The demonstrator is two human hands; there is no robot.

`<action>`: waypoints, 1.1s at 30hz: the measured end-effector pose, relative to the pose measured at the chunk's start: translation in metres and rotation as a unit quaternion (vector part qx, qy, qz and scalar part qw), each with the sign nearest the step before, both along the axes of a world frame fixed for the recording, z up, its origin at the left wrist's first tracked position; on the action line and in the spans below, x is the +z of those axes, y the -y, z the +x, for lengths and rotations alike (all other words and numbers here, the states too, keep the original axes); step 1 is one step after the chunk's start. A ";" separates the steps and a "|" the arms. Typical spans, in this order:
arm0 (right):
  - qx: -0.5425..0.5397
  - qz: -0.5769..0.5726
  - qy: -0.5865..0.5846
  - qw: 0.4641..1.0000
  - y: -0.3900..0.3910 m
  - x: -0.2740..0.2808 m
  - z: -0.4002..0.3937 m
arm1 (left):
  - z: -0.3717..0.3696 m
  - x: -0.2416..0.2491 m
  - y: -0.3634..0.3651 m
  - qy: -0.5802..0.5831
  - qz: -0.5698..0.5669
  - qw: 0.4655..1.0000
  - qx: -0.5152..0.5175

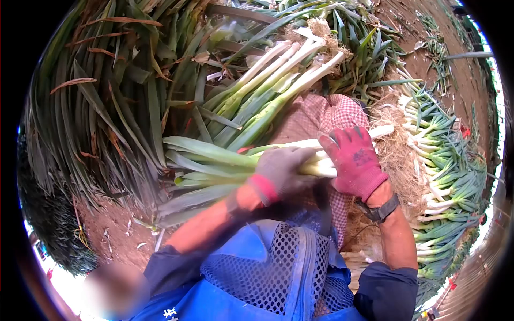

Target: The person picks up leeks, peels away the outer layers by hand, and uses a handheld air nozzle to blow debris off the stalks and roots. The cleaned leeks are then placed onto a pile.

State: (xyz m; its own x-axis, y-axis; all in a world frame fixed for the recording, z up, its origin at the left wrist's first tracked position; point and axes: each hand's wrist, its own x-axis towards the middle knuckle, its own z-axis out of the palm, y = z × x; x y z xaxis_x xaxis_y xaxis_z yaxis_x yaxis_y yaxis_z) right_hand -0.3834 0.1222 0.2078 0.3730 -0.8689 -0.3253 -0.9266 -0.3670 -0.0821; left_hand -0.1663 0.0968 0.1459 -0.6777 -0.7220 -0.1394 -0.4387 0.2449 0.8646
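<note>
Several leeks [324, 168] lie across my lap, green leaves to the left and white stems to the right. My left hand [285, 170], in a grey glove with a pink cuff, is closed around their lower stems. My right hand [354, 160], in a red glove, bends its fingers over the white stems closer to the root end. One white stem end [383, 131] sticks out past the right hand. Just beyond my hands, more leeks with roots [278, 80] rest on a checkered cloth [305, 115] over my legs.
A large heap of untrimmed leeks [107, 96] fills the left side. Loose roots [396, 155] pile up at my right. Beyond them runs a long row of leeks with white stems [439, 187]. Bare soil [107, 224] shows at lower left. A blue mesh garment [257, 267] covers my front.
</note>
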 end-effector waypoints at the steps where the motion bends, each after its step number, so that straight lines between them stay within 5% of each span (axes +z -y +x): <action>1: 0.006 -0.010 0.024 1.000 0.002 0.001 0.000 | 0.004 0.001 -0.001 0.001 -0.002 1.000 -0.005; 7: 0.022 0.008 0.014 1.000 0.007 0.000 -0.001 | 0.019 0.027 -0.005 -0.091 -0.221 0.966 0.100; 9: 0.033 0.019 0.000 0.999 0.011 -0.002 0.000 | 0.027 0.045 -0.004 -0.108 -0.151 0.974 0.130; 13: 0.033 0.080 -0.006 0.996 0.035 -0.007 0.001 | 0.018 0.036 -0.023 -0.154 0.224 0.960 -0.069; 14: 0.031 0.117 -0.007 0.993 0.045 -0.009 0.000 | 0.013 0.035 -0.022 -0.151 0.223 0.961 -0.066; 16: 0.043 0.128 -0.008 0.991 0.063 -0.009 0.002 | 0.002 0.033 -0.015 -0.029 0.458 0.874 -0.160; 19: 0.072 0.133 -0.026 0.988 0.091 0.014 0.017 | -0.005 -0.034 -0.031 -0.260 0.619 0.736 -0.090; 20: 0.076 0.130 -0.023 0.988 0.098 0.019 0.021 | -0.004 -0.029 -0.033 -0.275 0.512 0.809 -0.087; 21: 0.050 0.149 -0.013 0.987 0.104 0.023 0.025 | -0.006 -0.041 -0.035 -0.274 0.510 0.811 -0.083; 23: 0.030 0.172 0.000 0.985 0.109 0.021 0.029 | -0.010 -0.053 -0.035 -0.335 0.711 0.618 0.032; 24: 0.024 0.174 0.004 0.984 0.109 0.015 0.026 | -0.011 -0.058 -0.039 -0.377 0.707 0.591 0.096; 29: 0.029 0.119 0.074 0.990 0.100 -0.015 0.012 | -0.020 -0.052 -0.037 -0.462 0.652 0.576 0.173; 33: -0.022 0.246 -0.004 0.969 0.108 0.001 0.012 | -0.013 -0.052 -0.039 -0.461 0.640 0.600 0.130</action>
State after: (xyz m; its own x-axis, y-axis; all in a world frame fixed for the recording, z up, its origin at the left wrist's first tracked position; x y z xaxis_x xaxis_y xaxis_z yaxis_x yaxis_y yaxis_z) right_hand -0.3709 0.0137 0.2091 0.3346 -0.6230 -0.7070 -0.9419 -0.2443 -0.2306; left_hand -0.1797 0.1354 0.0937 -0.7807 -0.5207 -0.3456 0.4914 -0.8531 0.1754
